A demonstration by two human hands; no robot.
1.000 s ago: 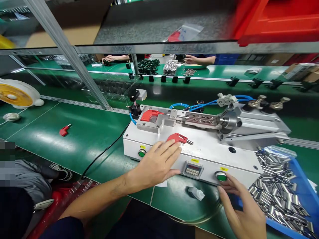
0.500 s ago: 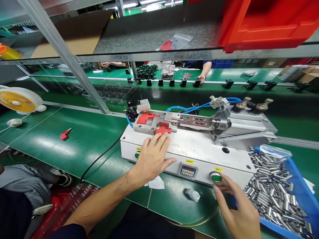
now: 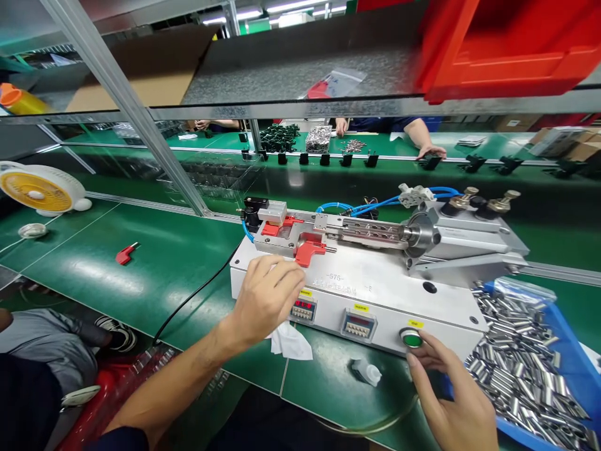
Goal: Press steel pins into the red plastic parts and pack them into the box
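Observation:
My left hand hovers palm down at the front left of a white bench machine, fingers loosely bent, nothing visible in them; it hides the left button. Just beyond it, a red pistol-shaped plastic part with a metal pin lies in the near slot of the metal fixture. Another red part sits in the rear slot, partly under a clear block. My right hand is open, its fingertips at the rim of the green push button on the machine's front right.
A blue bin of metal sleeves stands right of the machine. A small bottle and white tissue lie in front. One red part lies left on the green bench. Overhead runs a shelf with a red bin. Co-workers' hands show across.
My left hand has drawn back leftward from the near red part, uncovering it. The clear block has come over the rear red part. My right hand stays at the button.

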